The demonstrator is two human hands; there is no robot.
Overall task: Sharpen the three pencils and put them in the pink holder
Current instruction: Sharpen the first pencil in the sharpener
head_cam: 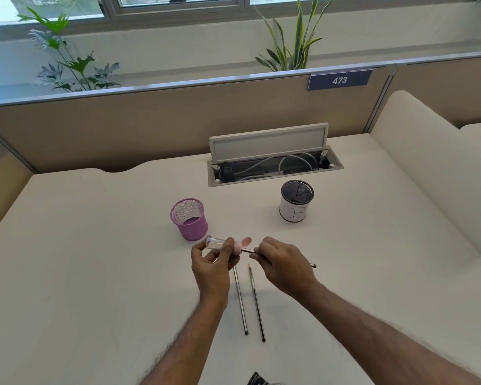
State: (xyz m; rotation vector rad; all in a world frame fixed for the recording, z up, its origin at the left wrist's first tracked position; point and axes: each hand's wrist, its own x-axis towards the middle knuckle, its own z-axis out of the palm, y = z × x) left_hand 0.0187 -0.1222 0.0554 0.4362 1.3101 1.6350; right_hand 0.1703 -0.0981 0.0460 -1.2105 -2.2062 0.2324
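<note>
My left hand [213, 263] grips a clear sharpener [216, 243] with a pink end, held above the desk just in front of the pink mesh holder [190, 219]. My right hand [281, 262] pinches a dark pencil [247, 250] whose tip is in the sharpener's pink end; its back end sticks out past my wrist on the right. Two more dark pencils lie side by side on the desk below my hands: the left pencil [240, 304], its tip hidden behind my left hand, and the right pencil [257, 304], its pale tip pointing away from me.
A white-wrapped mesh holder [295, 211] marked "B" stands at the back right. Behind it an open cable tray [272, 168] with its lid up is set into the white desk [95, 259]. Beige partitions bound the desk at the back and sides.
</note>
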